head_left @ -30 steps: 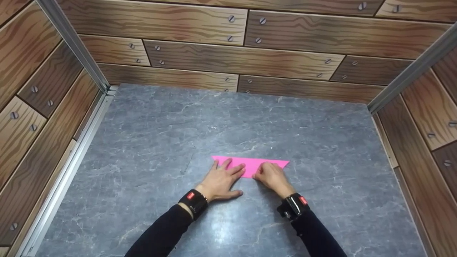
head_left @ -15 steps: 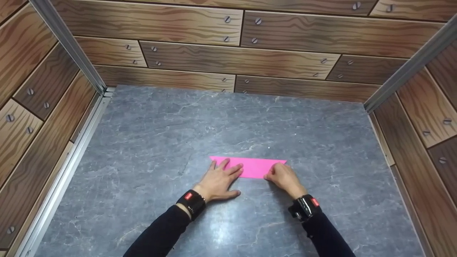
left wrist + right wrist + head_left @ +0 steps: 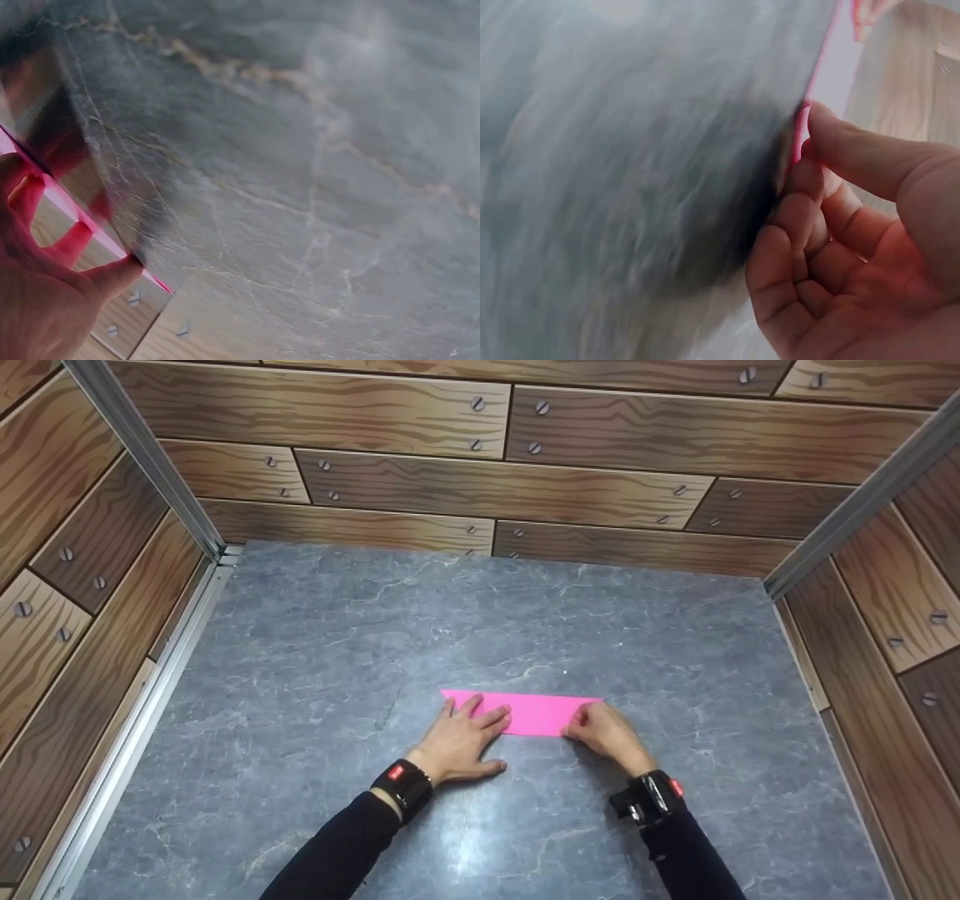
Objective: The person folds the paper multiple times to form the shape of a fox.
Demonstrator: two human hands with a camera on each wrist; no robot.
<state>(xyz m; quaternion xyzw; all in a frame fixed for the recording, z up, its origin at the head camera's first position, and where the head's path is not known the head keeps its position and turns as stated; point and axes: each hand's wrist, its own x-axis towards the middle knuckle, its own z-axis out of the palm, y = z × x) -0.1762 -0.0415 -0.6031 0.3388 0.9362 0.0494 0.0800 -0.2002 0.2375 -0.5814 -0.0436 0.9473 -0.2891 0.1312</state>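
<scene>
I see the left fingers [image 3: 496, 718] spread wide over the pink paper [image 3: 536, 714], aimed between 12 and 2 o'clock, with 12 straight away from the person. The left thumb [image 3: 484, 769] stands apart toward 4, off the paper. I read the right fingers [image 3: 807, 178] as curled and narrow, thumb and forefinger pinching the near edge toward the 4 o'clock end. I take the broad left hand [image 3: 455, 742] to be an anchor against sliding, while the small pinch gives fine control of that edge.

The paper lies as a long strip on the table [image 3: 360, 615], toward 5 o'clock from the centre of my head view, running roughly 9 to 3. The left hand is palm down, its sleeve [image 3: 337, 847] leading back toward 7; the right hand [image 3: 604, 731] turns inward and hides the strip's end, its sleeve [image 3: 694, 855] toward 5. Farther out, I have a plank-patterned wall [image 3: 405, 480] at 12 and metal posts [image 3: 862, 508] at 10 and 2.
</scene>
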